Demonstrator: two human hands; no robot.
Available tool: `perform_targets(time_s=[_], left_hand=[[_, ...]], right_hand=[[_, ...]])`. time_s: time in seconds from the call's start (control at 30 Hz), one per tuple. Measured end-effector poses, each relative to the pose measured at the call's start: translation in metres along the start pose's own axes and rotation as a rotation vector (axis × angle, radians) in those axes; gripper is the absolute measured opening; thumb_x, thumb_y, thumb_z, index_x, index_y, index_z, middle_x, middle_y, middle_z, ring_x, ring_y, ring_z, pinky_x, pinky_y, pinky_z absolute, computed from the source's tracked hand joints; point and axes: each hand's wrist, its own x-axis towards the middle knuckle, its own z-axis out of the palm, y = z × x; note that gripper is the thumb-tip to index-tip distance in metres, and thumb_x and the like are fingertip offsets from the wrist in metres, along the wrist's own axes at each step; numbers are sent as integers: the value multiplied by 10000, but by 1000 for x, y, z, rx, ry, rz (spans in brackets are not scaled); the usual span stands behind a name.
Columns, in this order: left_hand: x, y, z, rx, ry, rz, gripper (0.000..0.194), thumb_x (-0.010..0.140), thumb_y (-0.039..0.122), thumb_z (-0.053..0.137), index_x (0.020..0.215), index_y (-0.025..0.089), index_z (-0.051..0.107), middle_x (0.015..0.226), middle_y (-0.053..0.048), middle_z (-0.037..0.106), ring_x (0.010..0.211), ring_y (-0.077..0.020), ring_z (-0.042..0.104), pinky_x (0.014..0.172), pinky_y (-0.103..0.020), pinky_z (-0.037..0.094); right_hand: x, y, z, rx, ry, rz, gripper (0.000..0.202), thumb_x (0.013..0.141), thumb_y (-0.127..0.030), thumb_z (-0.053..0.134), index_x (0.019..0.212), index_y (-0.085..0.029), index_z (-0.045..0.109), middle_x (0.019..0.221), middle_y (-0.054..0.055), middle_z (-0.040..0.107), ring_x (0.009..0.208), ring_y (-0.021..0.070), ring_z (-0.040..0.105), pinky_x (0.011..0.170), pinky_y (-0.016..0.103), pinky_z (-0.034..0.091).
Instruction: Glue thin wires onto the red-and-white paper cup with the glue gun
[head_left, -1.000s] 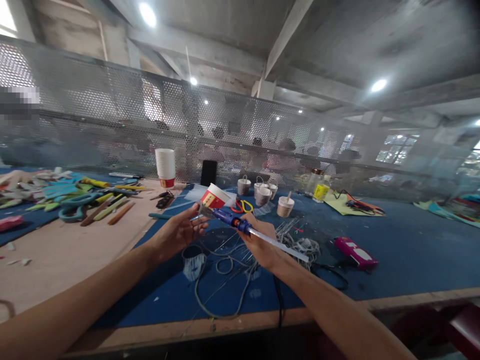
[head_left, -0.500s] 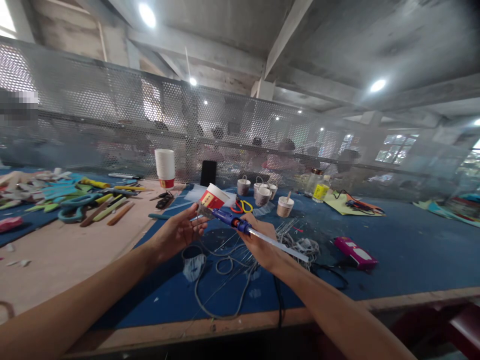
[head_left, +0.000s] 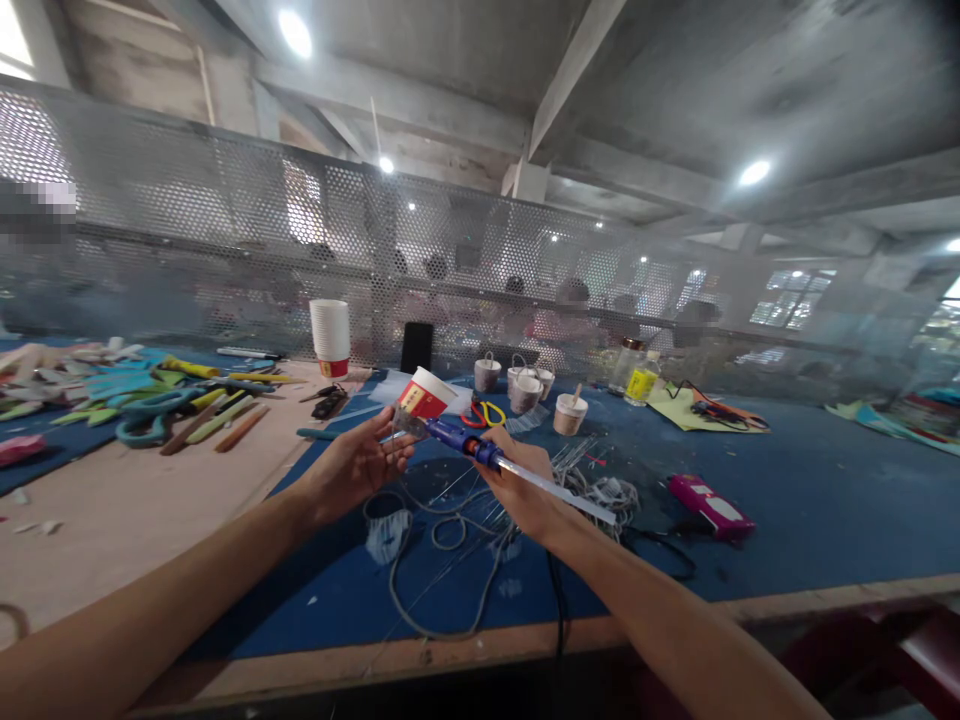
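Observation:
My left hand [head_left: 369, 452] is closed on a red and white paper cup [head_left: 427, 393], tilted with its rim up and to the right. Grey cord wraps the cup's lower end. In my right hand [head_left: 517, 475] is a blue glue gun [head_left: 452, 436], its nozzle pointing left at the cord-wrapped part; whether it touches cannot be told. A clear glue stick [head_left: 559, 490] juts from the gun's back. Below both hands, loose grey cord [head_left: 480, 580] lies in loops on the blue mat, with a tangled heap [head_left: 611, 493] by my right wrist.
Behind my hands stand several cord-covered cups [head_left: 525, 390], red-yellow scissors [head_left: 484, 412] and a phone [head_left: 417, 347]. A stack of paper cups [head_left: 330, 335] is at back left, near clay tools [head_left: 217, 415]. To the right lie a magenta box [head_left: 711, 505] and a yellow-labelled bottle [head_left: 642, 380].
Hardly anything differs. The cup in my left hand has shifted very slightly, while the glue gun stays at its lower end.

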Motion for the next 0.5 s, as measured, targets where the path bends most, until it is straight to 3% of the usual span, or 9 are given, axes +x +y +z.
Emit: perform_targets(time_s=[0.13,0.3,0.43,0.5], left_hand=[[-2,1,2,-5,-5,-2,200,988,277,597,1047,116,701,875,-136,765,689,-183,747,614,-259,625],[-4,4,5,-35,-14,-18,233,1006,297,559,1044,110,693,981,-172,777,674,-172,744,627,-258,629],[-3,6,4,-50,43,-20,247,1006,334,556,1016,116,673,986,-170,777,652,-170,737,606,-265,631],[-2,6,3,-48,60,-5,248,1006,344,555,998,120,661,1004,-179,776,649,-167,733,597,-263,628]], right_hand=[[5,0,5,251,8,99,230,950,-438,622,963,-212,659,712,16,675,632,187,638,600,262,400],[13,-1,4,899,-158,320,331,884,-515,686,837,-196,612,460,-85,464,407,108,450,505,249,379],[21,2,1,1319,-144,417,309,837,-432,722,784,-191,537,555,-90,472,404,57,405,457,219,301],[24,6,0,1402,-130,477,284,822,-404,719,787,-184,543,612,-68,525,430,57,440,459,212,315]])
